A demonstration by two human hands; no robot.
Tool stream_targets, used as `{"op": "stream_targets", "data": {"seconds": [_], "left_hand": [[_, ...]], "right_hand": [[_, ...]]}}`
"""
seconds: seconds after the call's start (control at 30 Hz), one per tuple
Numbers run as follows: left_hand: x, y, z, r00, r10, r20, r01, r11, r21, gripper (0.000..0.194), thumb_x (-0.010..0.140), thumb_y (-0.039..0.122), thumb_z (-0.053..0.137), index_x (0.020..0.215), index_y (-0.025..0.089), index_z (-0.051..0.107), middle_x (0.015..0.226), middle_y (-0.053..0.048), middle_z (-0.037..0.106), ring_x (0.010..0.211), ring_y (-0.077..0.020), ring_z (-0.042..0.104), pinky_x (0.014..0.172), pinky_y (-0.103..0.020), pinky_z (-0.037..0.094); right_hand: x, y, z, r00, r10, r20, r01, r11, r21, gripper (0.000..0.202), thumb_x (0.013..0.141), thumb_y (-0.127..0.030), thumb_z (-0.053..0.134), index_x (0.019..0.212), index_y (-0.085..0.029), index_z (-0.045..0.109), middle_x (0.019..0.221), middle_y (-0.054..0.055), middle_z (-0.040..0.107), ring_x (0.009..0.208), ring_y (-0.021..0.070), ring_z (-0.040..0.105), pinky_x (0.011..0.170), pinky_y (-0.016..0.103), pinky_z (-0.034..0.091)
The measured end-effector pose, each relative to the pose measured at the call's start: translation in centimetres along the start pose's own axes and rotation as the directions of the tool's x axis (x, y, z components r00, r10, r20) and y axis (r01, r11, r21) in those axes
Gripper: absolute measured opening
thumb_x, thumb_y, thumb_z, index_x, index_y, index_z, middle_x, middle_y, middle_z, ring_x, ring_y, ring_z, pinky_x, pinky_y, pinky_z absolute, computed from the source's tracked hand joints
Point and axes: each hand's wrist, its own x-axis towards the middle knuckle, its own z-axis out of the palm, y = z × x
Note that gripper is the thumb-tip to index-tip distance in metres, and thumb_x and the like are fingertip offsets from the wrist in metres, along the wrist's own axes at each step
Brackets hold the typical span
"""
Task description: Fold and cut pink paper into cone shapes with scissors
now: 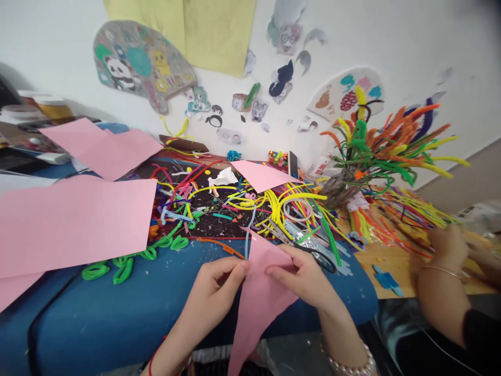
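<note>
A cut piece of pink paper point(262, 297) with a pointed lower end hangs between my two hands. My right hand point(307, 277) grips its right side, thumb in front. At the paper's left edge my left hand point(219, 284) is closed in a pinch. A thin light blue pipe cleaner point(247, 243) rises from those fingertips along the paper's edge. How the two are joined there is hidden by the fingers. Scissors with black handles point(323, 258) lie just behind my right hand, beside clear glue sticks point(340, 263).
Pink sheets point(78, 227) cover the left of the blue surface point(156, 308). Behind my hands lies a dark mat with tangled pipe cleaners point(195, 198) and a tape roll point(298, 209). A vase of pipe-cleaner stems point(336, 188) stands right. Another person's hand point(448, 248) works farther right.
</note>
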Motion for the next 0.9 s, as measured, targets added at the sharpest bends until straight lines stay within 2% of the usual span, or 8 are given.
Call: {"op": "stream_targets", "data": {"seconds": [0.1, 0.23, 0.33, 0.5, 0.6, 0.7, 0.77, 0.9], "left_hand": [[-0.4, -0.3, -0.4, 0.999, -0.016, 0.05, 0.015, 1.0, 0.024, 0.046, 0.095, 0.047, 0.042, 0.066, 0.019, 0.062, 0.062, 0.001, 0.057, 0.059, -0.014, 0.05, 0.055, -0.022, 0.041], [-1.3, -1.1, -1.3, 0.987, -0.068, 0.143, 0.076, 0.996, -0.05, 0.048, 0.097, 0.052, 0.033, 0.107, 0.024, 0.07, 0.106, -0.006, 0.073, 0.098, -0.0221, 0.066, 0.087, -0.029, 0.051], [-1.7, -1.7, -2.0, 0.983, -0.091, 0.158, 0.108, 0.989, -0.099, 0.045, 0.085, 0.052, 0.058, 0.12, 0.024, 0.066, 0.119, -0.009, 0.07, 0.109, -0.0264, 0.065, 0.091, -0.033, 0.052], [-1.9, -3.0, -1.6, 0.949, -0.263, -0.172, 0.209, 0.937, -0.281, 0.026, 0.072, 0.038, 0.077, 0.087, 0.019, 0.069, 0.071, 0.0, 0.071, 0.063, -0.0162, 0.067, 0.064, -0.024, 0.054], [-1.8, -3.7, -0.3, 0.903, -0.287, -0.32, 0.16, 0.915, -0.37, 0.026, 0.075, 0.042, 0.075, 0.08, 0.017, 0.069, 0.063, 0.0, 0.069, 0.063, -0.0156, 0.066, 0.064, -0.023, 0.053], [-1.7, -4.0, 1.0, 0.923, -0.152, -0.353, 0.084, 0.976, -0.2, 0.022, 0.081, 0.038, 0.069, 0.081, 0.017, 0.074, 0.075, -0.004, 0.072, 0.064, -0.0162, 0.064, 0.06, -0.024, 0.052], [-1.7, -4.0, 1.4, 0.917, 0.075, -0.393, -0.081, 0.997, 0.003, 0.017, 0.086, 0.031, 0.064, 0.092, 0.021, 0.077, 0.085, -0.005, 0.071, 0.072, -0.0172, 0.065, 0.063, -0.025, 0.051], [-1.7, -4.0, 1.1, 0.753, 0.543, -0.373, -0.383, 0.821, 0.423, 0.039, 0.087, 0.011, 0.059, 0.118, 0.032, 0.069, 0.094, -0.003, 0.064, 0.082, -0.016, 0.061, 0.07, -0.026, 0.048]], "right_hand": [[0.1, 0.0, 0.7, 0.986, 0.06, -0.153, -0.037, 0.988, 0.149, 0.024, 0.08, -0.04, 0.071, 0.075, -0.018, 0.065, 0.061, -0.003, 0.061, 0.055, 0.0117, 0.053, 0.052, 0.022, 0.04], [0.1, 1.3, 1.0, 0.916, 0.158, -0.37, -0.03, 0.944, 0.33, 0.027, 0.078, -0.043, 0.074, 0.079, -0.018, 0.063, 0.061, -0.003, 0.063, 0.052, 0.0109, 0.052, 0.05, 0.02, 0.038], [-0.3, 2.1, 1.1, 0.84, 0.236, -0.488, 0.017, 0.888, 0.459, 0.03, 0.078, -0.044, 0.075, 0.09, -0.02, 0.062, 0.076, 0.001, 0.072, 0.061, 0.0149, 0.062, 0.056, 0.023, 0.047], [-1.4, 2.6, 1.9, 0.765, 0.307, -0.566, 0.086, 0.822, 0.563, 0.036, 0.081, -0.043, 0.071, 0.108, -0.022, 0.058, 0.097, 0.006, 0.076, 0.077, 0.0201, 0.071, 0.065, 0.028, 0.055], [-1.9, 2.9, 3.1, 0.759, 0.34, -0.556, 0.085, 0.794, 0.602, 0.045, 0.08, -0.042, 0.072, 0.117, -0.022, 0.057, 0.102, 0.008, 0.075, 0.085, 0.0225, 0.072, 0.071, 0.032, 0.058], [-2.3, 3.3, 4.0, 0.749, 0.365, -0.554, 0.048, 0.803, 0.594, 0.046, 0.075, -0.04, 0.078, 0.113, -0.021, 0.06, 0.1, 0.007, 0.076, 0.089, 0.0231, 0.071, 0.076, 0.033, 0.059], [-2.6, 3.3, 4.3, 0.73, 0.368, -0.577, 0.004, 0.841, 0.541, 0.041, 0.074, -0.039, 0.078, 0.107, -0.02, 0.063, 0.099, 0.007, 0.076, 0.09, 0.0235, 0.071, 0.075, 0.032, 0.059], [-2.8, 2.9, 4.1, 0.716, 0.31, -0.626, -0.052, 0.918, 0.394, 0.033, 0.079, -0.042, 0.073, 0.101, -0.017, 0.067, 0.101, 0.01, 0.076, 0.097, 0.0272, 0.071, 0.081, 0.035, 0.059]]}}
